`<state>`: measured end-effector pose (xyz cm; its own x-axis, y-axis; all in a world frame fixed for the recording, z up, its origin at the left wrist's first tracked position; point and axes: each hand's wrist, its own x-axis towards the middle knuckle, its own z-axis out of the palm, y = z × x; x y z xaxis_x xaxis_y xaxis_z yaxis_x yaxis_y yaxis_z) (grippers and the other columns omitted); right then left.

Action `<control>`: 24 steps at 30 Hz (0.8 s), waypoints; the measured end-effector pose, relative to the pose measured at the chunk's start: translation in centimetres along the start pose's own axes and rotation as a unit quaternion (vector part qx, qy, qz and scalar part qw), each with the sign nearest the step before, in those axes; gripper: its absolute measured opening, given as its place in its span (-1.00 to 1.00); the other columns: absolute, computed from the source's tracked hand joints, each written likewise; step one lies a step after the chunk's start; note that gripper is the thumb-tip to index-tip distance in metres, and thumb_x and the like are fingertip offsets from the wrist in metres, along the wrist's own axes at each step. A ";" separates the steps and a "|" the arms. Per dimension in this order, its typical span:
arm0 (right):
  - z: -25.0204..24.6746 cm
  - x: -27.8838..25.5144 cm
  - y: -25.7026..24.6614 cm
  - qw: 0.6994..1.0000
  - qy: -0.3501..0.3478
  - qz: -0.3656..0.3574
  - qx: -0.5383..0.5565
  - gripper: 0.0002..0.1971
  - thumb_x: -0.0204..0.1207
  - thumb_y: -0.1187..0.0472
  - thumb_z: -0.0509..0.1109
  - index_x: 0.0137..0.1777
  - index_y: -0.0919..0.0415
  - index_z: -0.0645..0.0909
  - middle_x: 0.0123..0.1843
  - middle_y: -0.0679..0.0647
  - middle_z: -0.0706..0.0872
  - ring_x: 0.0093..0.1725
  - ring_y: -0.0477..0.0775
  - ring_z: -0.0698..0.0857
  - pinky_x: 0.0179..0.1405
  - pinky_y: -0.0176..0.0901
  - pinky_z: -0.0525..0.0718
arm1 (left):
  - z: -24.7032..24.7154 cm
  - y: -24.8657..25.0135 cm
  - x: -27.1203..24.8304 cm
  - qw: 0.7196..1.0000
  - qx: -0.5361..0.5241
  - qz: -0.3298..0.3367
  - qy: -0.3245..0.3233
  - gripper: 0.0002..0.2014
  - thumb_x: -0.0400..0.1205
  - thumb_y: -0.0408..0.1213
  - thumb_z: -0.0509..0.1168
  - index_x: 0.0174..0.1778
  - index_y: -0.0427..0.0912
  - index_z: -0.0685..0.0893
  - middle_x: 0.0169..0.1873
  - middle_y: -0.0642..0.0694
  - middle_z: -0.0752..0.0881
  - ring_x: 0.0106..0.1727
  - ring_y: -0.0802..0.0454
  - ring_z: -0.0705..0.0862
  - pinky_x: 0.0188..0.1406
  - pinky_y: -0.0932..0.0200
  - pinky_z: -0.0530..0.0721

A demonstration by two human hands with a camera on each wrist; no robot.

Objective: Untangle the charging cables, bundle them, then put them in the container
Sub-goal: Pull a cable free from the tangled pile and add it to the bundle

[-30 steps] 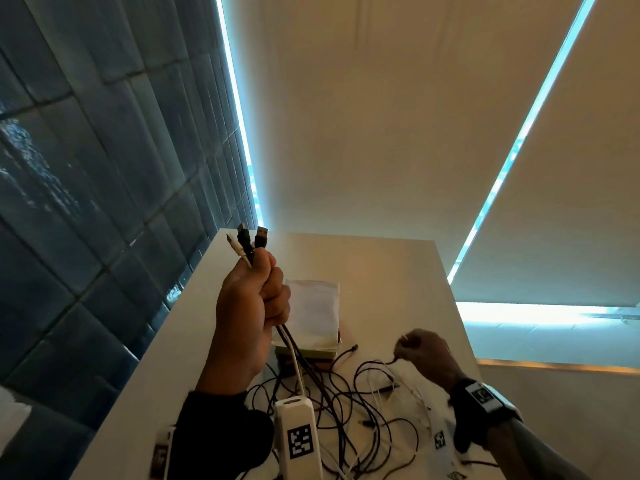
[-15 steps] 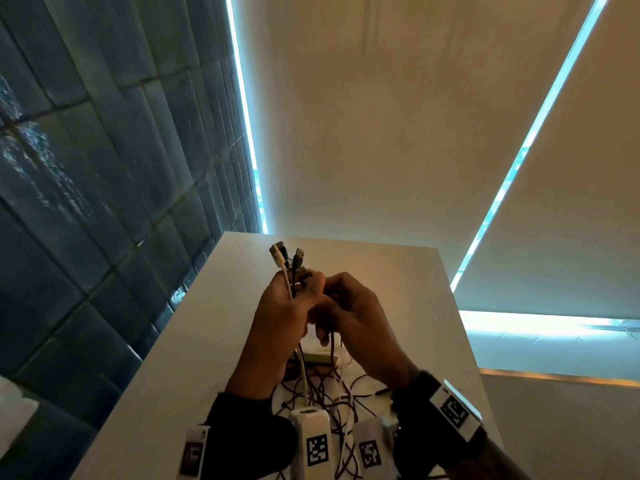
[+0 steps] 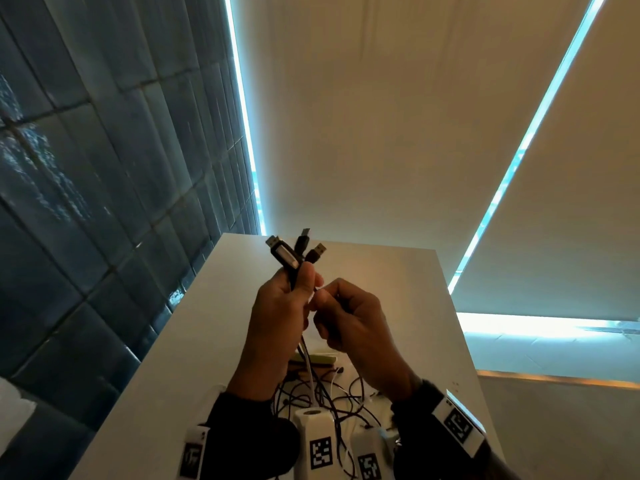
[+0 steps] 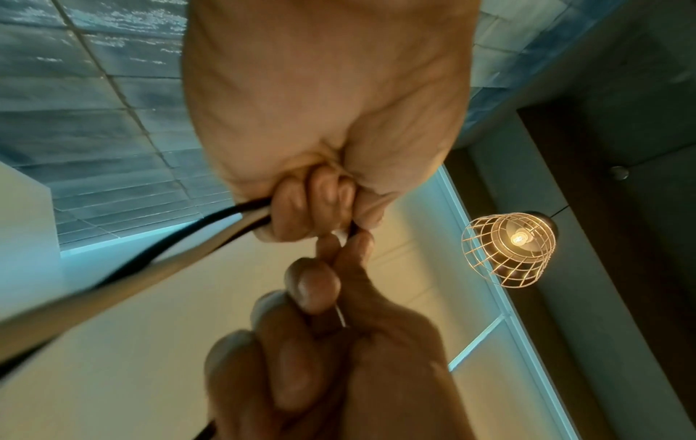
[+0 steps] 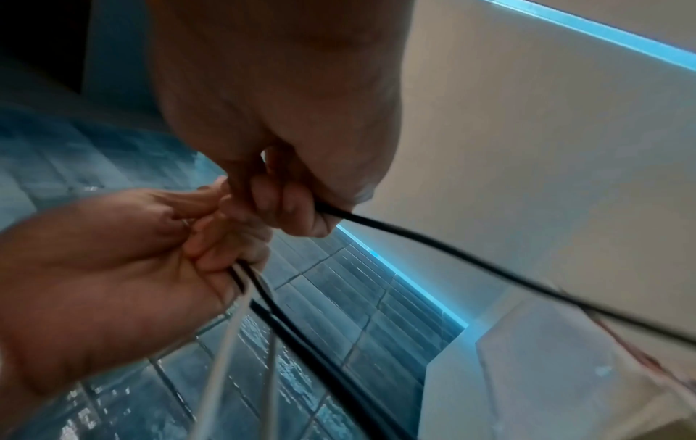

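Observation:
My left hand [image 3: 294, 299] is raised above the table and grips several charging cables, their USB plugs [image 3: 294, 251] sticking up out of the fist. My right hand [image 3: 337, 308] is right beside it, fingertips touching the left fingers, and pinches a thin black cable [image 5: 489, 268]. In the left wrist view the left hand [image 4: 312, 205] holds black and white cables [image 4: 150, 259] that run off to the left. The loose cable tangle [image 3: 332, 393] lies on the table below. A pale box, the container [image 3: 318, 359], shows just behind the hands.
The white table [image 3: 398, 306] runs away from me, with a dark tiled wall [image 3: 104, 202] along its left side. Wrist cameras with printed markers [image 3: 320, 452] fill the bottom of the head view. A wire-cage lamp [image 4: 508, 247] hangs overhead.
My right hand rose from the tangle on the table, bringing a black cable up to my left hand. The left hand stayed raised with its bunch of plugs.

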<state>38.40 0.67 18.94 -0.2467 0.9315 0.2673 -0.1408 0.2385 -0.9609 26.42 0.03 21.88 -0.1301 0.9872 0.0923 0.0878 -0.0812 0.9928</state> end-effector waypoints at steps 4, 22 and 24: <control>0.1 -0.3 1.3 0.998 -0.046 0.009 -0.035 -0.71 0.71 0.28 0.19 -0.17 0.47 0.56 -0.46 0.18 0.43 -0.52 -0.10 0.38 -0.52 -0.38 0.40 | -0.6 0.0 0.4 0.996 -0.074 -0.020 0.036 -0.65 0.63 0.10 0.11 -0.16 -0.10 0.59 -0.57 0.07 0.34 -0.54 0.17 0.32 -0.48 0.20 0.35; -2.8 -1.8 13.3 0.961 -0.055 0.081 -0.257 -0.67 0.66 0.21 0.24 -0.36 -0.05 0.44 -0.46 -0.12 0.53 -0.42 -0.18 0.46 -0.34 -0.20 0.47 | -2.8 1.7 0.1 0.977 -0.213 -0.001 0.012 -0.64 0.74 -0.09 0.05 -0.36 -0.15 0.41 -0.61 0.06 0.23 -0.60 0.16 0.14 -0.59 0.21 0.14; -3.2 -2.5 14.4 0.960 -0.048 0.101 -0.257 -0.63 0.67 0.25 0.23 -0.39 -0.07 0.42 -0.49 -0.19 0.54 -0.46 -0.20 0.44 -0.37 -0.21 0.44 | -3.1 2.0 0.0 0.973 -0.230 0.005 0.012 -0.67 0.68 -0.05 0.09 -0.35 -0.13 0.43 -0.60 0.06 0.22 -0.60 0.16 0.13 -0.58 0.19 0.09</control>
<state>40.04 2.64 4.16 -0.3090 0.9495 0.0540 0.4053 0.1828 -0.8957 23.56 -0.51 24.10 -0.1553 0.9830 0.0977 -0.3609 -0.1485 0.9207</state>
